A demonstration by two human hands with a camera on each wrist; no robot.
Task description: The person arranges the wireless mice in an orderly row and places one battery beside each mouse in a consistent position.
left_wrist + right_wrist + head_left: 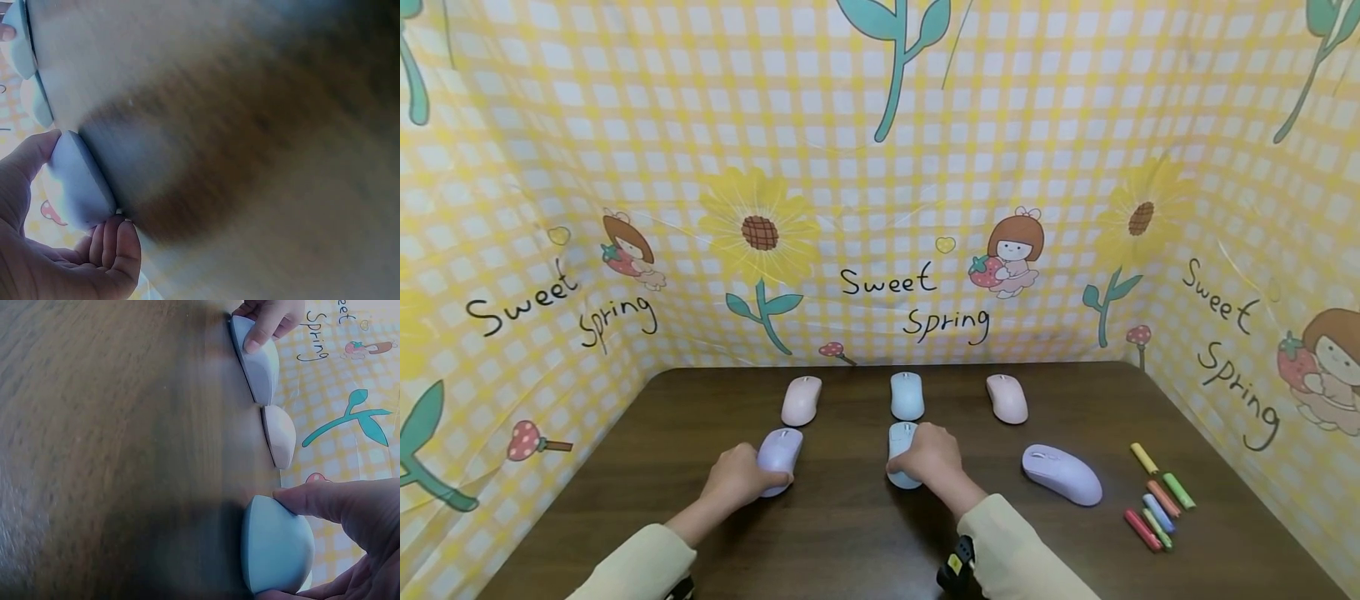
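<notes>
At the left of the table, my left hand (737,475) holds a lavender computer mouse (781,450) by its sides. The left wrist view shows the thumb on one side of that mouse (78,184) and curled fingers on the other. My right hand (934,454) grips a light blue mouse (901,435) near the middle, thumb and fingers on opposite sides of its body (275,547). Just beyond it lies a second light blue mouse (907,396). A pink mouse (801,401) lies behind the lavender one.
Farther right are another pink mouse (1007,399) and a second lavender mouse (1062,475), turned at a slant. Several short coloured sticks, one of them orange (1162,498), lie near the right edge. A checked cloth (880,200) walls the dark wooden table (842,533) on three sides.
</notes>
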